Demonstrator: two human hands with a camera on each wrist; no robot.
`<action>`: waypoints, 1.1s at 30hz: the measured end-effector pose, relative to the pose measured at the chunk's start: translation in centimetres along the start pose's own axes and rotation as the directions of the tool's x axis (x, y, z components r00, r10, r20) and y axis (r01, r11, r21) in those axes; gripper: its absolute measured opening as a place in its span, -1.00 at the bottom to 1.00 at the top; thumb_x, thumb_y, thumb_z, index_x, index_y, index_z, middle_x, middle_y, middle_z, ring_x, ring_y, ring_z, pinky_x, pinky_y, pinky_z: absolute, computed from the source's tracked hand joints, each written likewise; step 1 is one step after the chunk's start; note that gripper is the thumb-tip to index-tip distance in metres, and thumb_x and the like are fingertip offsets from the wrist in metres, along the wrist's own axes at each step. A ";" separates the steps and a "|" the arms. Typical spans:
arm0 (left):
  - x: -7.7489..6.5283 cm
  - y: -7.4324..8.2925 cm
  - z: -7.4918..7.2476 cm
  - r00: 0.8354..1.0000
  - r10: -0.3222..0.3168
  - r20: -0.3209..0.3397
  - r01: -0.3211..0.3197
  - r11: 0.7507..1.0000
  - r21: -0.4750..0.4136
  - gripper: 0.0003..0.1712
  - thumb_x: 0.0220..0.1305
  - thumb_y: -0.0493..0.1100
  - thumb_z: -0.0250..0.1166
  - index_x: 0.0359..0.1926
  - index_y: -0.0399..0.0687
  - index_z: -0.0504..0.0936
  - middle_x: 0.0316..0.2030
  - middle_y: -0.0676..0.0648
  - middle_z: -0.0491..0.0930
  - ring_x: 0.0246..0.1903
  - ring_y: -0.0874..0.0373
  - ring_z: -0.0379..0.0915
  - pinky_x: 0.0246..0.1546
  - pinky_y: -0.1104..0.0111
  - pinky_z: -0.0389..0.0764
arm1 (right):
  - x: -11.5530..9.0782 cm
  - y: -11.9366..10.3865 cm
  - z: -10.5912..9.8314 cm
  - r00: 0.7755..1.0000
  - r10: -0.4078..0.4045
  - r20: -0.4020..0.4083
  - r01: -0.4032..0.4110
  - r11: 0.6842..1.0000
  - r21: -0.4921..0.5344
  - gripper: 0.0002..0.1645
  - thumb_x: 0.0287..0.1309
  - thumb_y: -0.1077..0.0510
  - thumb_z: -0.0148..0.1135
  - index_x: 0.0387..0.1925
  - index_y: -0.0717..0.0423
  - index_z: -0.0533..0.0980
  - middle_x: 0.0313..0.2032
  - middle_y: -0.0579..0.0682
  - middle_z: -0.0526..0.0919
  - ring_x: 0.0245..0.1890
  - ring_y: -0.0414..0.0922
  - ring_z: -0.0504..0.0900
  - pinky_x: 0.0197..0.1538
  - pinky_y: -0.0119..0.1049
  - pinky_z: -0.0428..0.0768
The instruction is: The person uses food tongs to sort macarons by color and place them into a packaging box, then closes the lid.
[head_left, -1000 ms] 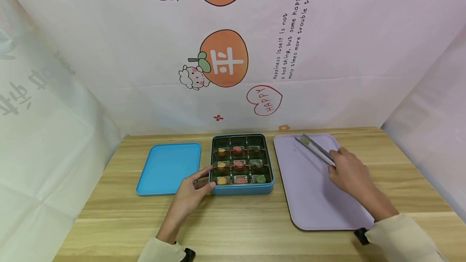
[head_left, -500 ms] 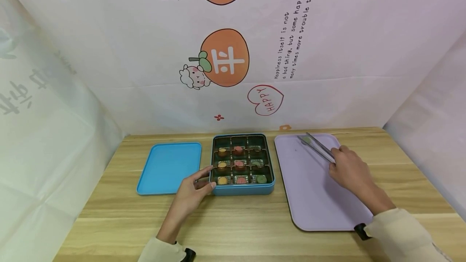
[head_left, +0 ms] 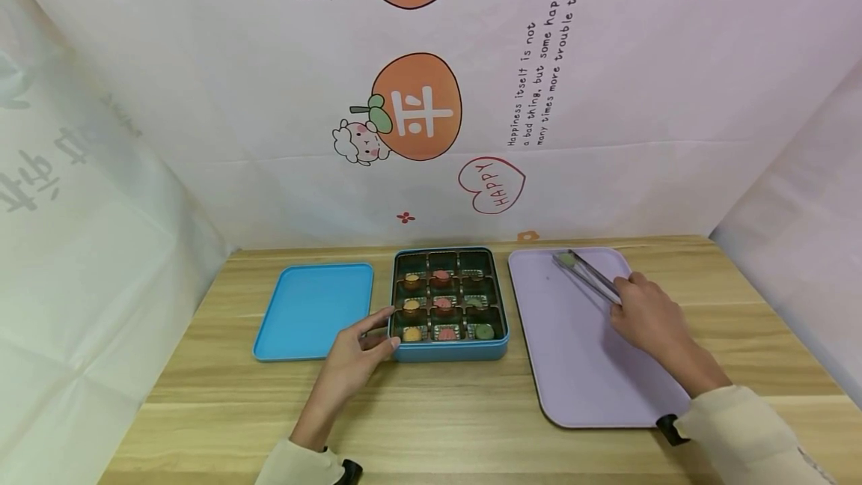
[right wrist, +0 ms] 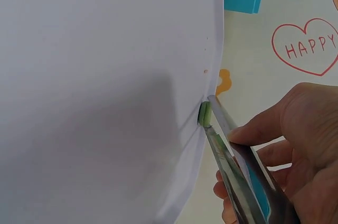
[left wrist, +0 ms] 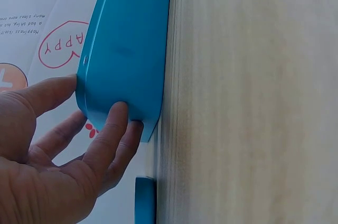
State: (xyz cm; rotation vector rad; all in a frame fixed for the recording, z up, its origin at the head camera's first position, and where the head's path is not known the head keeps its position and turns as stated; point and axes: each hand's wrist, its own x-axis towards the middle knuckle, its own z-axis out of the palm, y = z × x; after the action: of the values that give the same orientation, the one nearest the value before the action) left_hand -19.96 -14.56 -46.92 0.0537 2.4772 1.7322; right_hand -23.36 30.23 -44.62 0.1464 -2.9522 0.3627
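My right hand [head_left: 646,316] grips metal tongs [head_left: 592,279] over the far end of the lilac tray [head_left: 579,365]. Their tips stand on either side of a small green cookie [right wrist: 204,114], seen edge-on in the right wrist view. At the near left corner of the blue tin [head_left: 447,351], my left hand [head_left: 353,356] has its thumb and fingertips against the rim and side, fingers fairly straight, as the left wrist view shows too. Inside the tin, a divided liner holds yellow cookies [head_left: 411,334] on the left, pink cookies [head_left: 447,333] in the middle and a green cookie [head_left: 484,331] at front right.
A blue lid [head_left: 313,313] lies on the wooden table [head_left: 431,425] to the left of the tin. The tray stands a little to the tin's right. A white printed cloth [head_left: 303,193] rises behind the table, with more cloth on both sides.
The tongs' tips have shifted slightly to the right around the green cookie on the tray. My left hand keeps its place at the tin's corner.
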 end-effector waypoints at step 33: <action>0.0 0.1 0.1 1.000 -0.014 -0.003 0.014 1.000 0.007 -0.40 0.42 -0.26 0.37 0.44 0.00 0.54 0.37 -0.40 0.49 0.27 -0.28 0.59 0.07 0.10 0.75 | -0.5 -0.7 -0.3 0.997 -0.053 -0.048 0.053 0.999 0.007 -0.74 0.05 0.40 0.17 -0.18 0.44 0.56 -0.37 0.28 0.52 -0.47 0.15 0.52 -0.53 0.06 0.46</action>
State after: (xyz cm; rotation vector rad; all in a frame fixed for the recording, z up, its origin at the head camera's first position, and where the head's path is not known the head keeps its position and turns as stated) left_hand -19.94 -14.44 -46.84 0.0344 2.4801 1.7189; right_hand -22.72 29.64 -44.27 0.2132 -2.8938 0.3663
